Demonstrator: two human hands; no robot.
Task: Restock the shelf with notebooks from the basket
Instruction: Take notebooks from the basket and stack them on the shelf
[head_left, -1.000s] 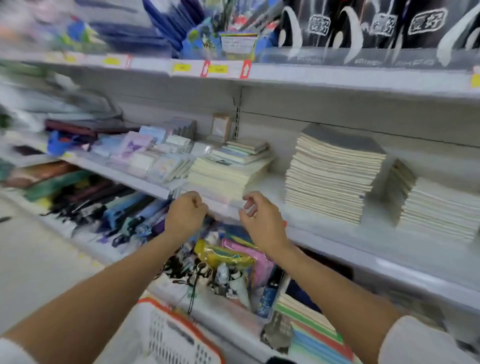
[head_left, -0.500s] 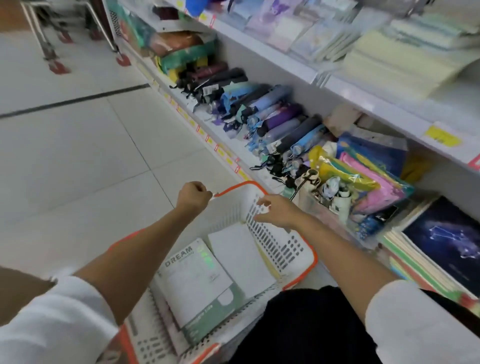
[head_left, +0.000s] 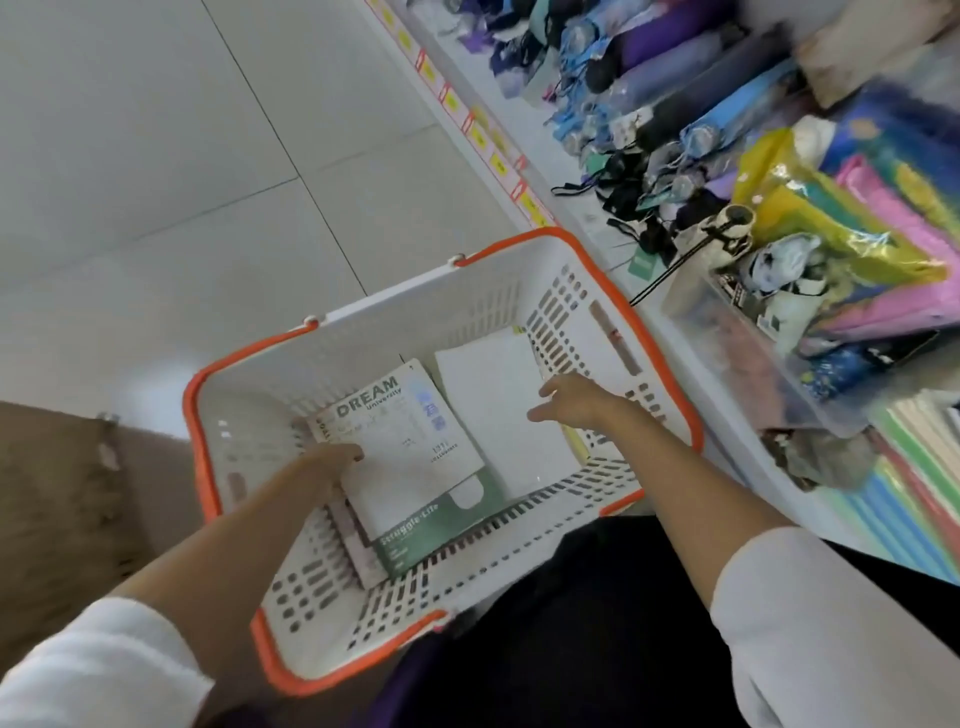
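A white basket (head_left: 415, 322) with an orange rim sits low in front of me. Inside lie a white "DREAM University" notebook (head_left: 410, 447), a plain white notebook (head_left: 493, 415) to its right, and a green notebook (head_left: 436, 530) underneath. My left hand (head_left: 327, 462) reaches into the basket and touches the left edge of the DREAM notebook; its fingertips are hidden there. My right hand (head_left: 576, 402) hovers open with its fingers spread over the right side of the plain white notebook.
To the right runs a low shelf with yellow price tags (head_left: 493, 150), folded umbrellas (head_left: 701, 104), bright plastic packets (head_left: 857, 223) and a stack of coloured notebooks (head_left: 909, 519). Pale floor tiles (head_left: 156, 156) spread to the left. A brown object (head_left: 62, 493) lies at the left edge.
My view dropped from the notebook shelf down to the basket. Both hands came down from the shelf edge, passed the basket's rim and now reach inside onto the notebooks.
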